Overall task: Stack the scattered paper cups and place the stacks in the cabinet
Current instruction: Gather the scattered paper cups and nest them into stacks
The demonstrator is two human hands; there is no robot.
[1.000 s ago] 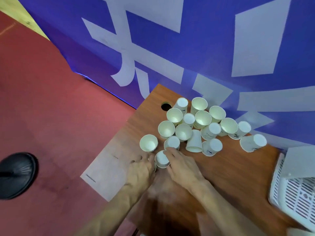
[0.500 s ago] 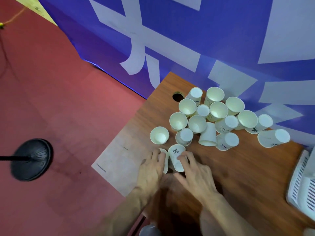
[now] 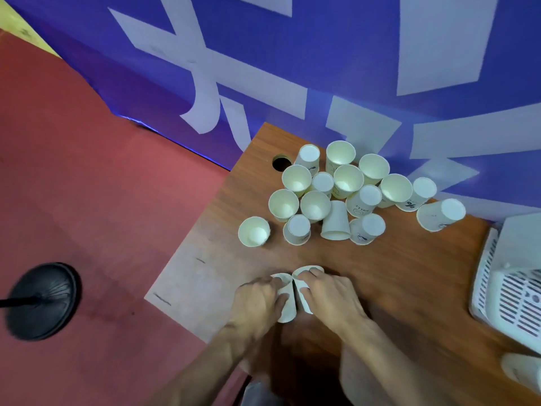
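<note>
Item: two paper cups, one in the left hand (image 3: 257, 303), one in the right hand (image 3: 330, 294); left-held cup (image 3: 285, 300) and right-held cup (image 3: 303, 288) touch side by side between the closed fingers. Beyond both grips: scattered cups (image 3: 339, 194) clustered on the wooden table (image 3: 409, 273), one lone cup (image 3: 253, 231) nearest the left hand. Right of the right grip: white slotted basket (image 3: 515, 300).
</note>
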